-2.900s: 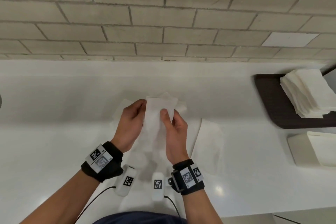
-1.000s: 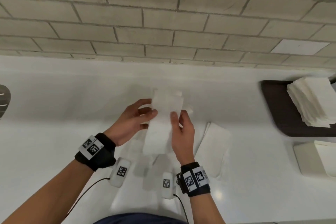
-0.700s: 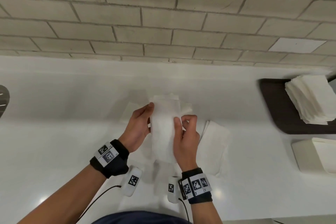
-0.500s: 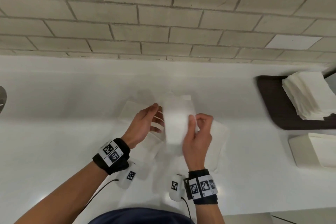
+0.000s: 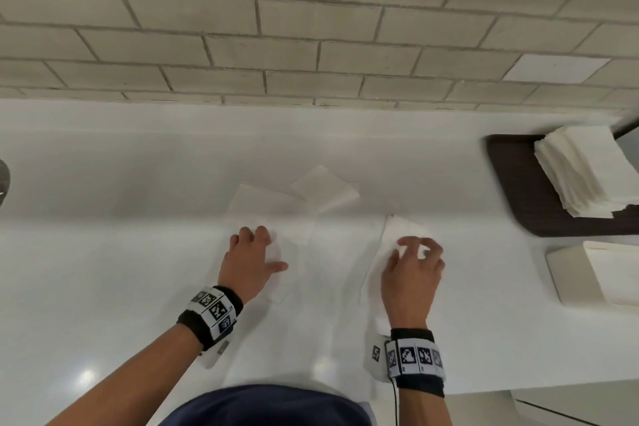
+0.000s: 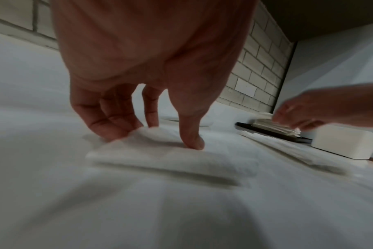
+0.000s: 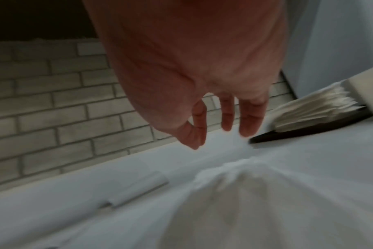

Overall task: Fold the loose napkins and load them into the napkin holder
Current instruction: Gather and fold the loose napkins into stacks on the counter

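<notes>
Now the folded white paper napkin [image 5: 390, 252], held up between both hands half a second ago, is laid on the white counter [image 5: 103, 252] under the right hand [image 5: 413, 270], whose fingers hang loosely apart above it, nothing gripped. Beside it, the left hand [image 5: 249, 263] is pressed fingertips-down on a loose white napkin [image 6: 170, 156], one corner bunched at the fingers. Open counter is left between the hands and leftward. Farther right, the white rectangular napkin holder [image 5: 584, 277] is stood before a dark tray [image 5: 511, 183] bearing stacked napkins [image 5: 584, 169].
</notes>
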